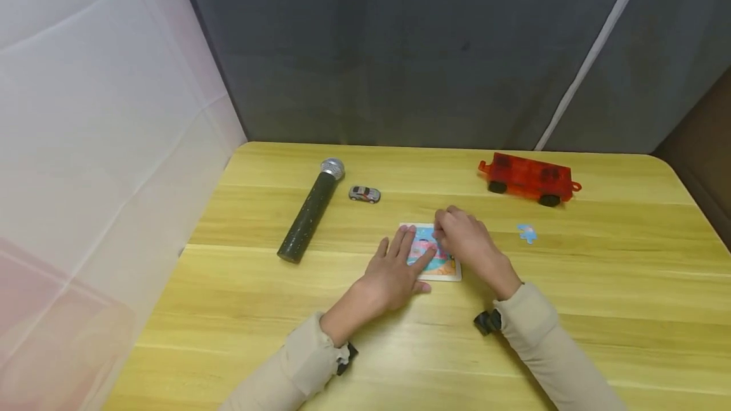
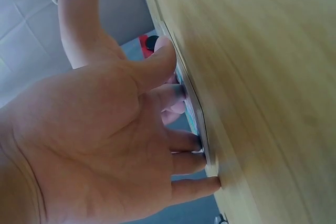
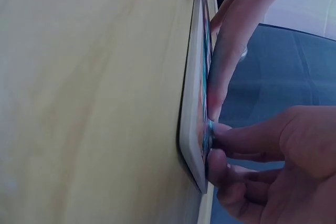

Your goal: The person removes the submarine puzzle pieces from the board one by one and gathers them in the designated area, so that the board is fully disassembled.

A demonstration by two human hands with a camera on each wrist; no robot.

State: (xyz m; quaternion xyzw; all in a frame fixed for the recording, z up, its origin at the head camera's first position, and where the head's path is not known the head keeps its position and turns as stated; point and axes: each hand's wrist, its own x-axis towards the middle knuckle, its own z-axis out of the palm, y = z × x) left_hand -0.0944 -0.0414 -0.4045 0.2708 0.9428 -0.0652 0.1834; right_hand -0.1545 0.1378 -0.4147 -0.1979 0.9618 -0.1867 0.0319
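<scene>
A small square jigsaw puzzle [image 1: 435,269] with a white border and a pink, blue and orange picture lies flat on the table. My left hand [image 1: 394,274] is spread over its left side, with extended fingers touching the picture and the thumb by the near edge. At the puzzle's right side, my right hand [image 1: 465,241] has curled fingers. In the right wrist view, its thumb and fingertips pinch a small bluish puzzle piece [image 3: 211,128] at the picture surface, mostly hidden by the fingers. One loose blue puzzle piece [image 1: 526,233] lies to the right of the right hand.
A red toy wagon [image 1: 531,177] with black wheels stands at the back right. Left of the puzzle are a small silver toy car [image 1: 364,193] and a dark toy microphone [image 1: 311,213]. A grey partition [image 1: 400,49] rises behind the wooden table [image 1: 240,309].
</scene>
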